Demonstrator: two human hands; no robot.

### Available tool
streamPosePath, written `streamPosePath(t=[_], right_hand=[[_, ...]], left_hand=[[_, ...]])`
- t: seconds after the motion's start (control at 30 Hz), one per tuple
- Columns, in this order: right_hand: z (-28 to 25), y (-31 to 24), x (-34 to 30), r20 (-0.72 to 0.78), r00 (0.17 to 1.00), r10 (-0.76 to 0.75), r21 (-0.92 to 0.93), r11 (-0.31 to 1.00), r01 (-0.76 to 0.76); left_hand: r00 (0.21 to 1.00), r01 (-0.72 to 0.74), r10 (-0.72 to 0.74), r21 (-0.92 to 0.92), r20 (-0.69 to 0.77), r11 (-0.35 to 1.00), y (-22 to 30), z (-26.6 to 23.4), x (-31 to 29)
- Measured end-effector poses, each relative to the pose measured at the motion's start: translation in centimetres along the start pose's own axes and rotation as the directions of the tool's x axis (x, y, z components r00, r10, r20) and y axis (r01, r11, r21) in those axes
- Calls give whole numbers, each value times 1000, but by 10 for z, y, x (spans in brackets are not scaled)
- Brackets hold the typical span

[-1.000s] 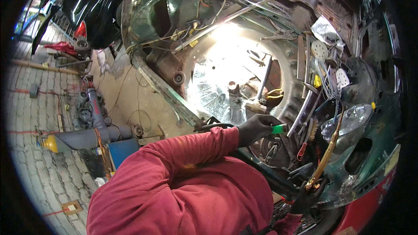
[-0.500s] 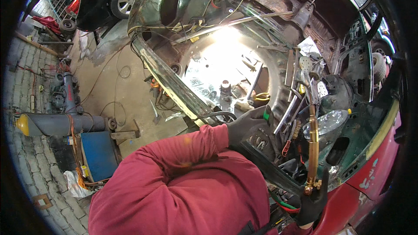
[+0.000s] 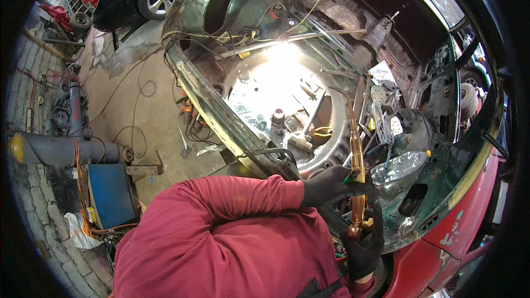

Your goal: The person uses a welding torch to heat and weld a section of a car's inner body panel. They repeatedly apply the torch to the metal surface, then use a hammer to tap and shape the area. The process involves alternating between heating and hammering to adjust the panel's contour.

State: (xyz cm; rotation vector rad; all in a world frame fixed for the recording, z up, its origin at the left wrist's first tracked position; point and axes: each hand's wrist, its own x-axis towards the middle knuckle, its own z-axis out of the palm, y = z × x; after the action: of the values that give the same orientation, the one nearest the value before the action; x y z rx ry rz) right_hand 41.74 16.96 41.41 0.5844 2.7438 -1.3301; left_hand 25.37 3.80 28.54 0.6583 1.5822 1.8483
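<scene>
A brass gas torch (image 3: 358,163) with a long thin curved neck stands almost upright in front of me. My right hand (image 3: 364,251), in a dark glove, is closed on its lower end by the valve knobs, the index finger stretched up along it. My left hand (image 3: 331,186), also gloved, lies against or just beside the middle of the torch. Between its fingers shows a small green object (image 3: 349,178), mostly covered, its kind unclear. The torch neck reaches over the rim of the round well (image 3: 338,132) in the car's boot floor, where a bright light glares.
A clear plastic bottle (image 3: 400,168) with a yellow cap lies right of the torch. Yellow-handled pliers (image 3: 322,131) lie in the well. At left are a grey gas cylinder (image 3: 66,149), a blue box (image 3: 110,195) and cables on the floor. A dark car (image 3: 127,0) stands beyond.
My right hand has brought the torch left and up, over the well's edge. The left hand has shifted slightly down and right to meet it, the green object still in its fingers. My view has shifted.
</scene>
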Motion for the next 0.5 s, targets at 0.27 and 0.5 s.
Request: streamPosePath(t=[0.27,0.5], right_hand=[[17,17,10,-139,965,-224,-159,967,201],[8,26,9,-188,951,-246,-121,967,226]], left_hand=[[990,140,-134,-170,48,976,-12,5,22],[964,258,-260,-40,-49,965,-9,-15,26]])
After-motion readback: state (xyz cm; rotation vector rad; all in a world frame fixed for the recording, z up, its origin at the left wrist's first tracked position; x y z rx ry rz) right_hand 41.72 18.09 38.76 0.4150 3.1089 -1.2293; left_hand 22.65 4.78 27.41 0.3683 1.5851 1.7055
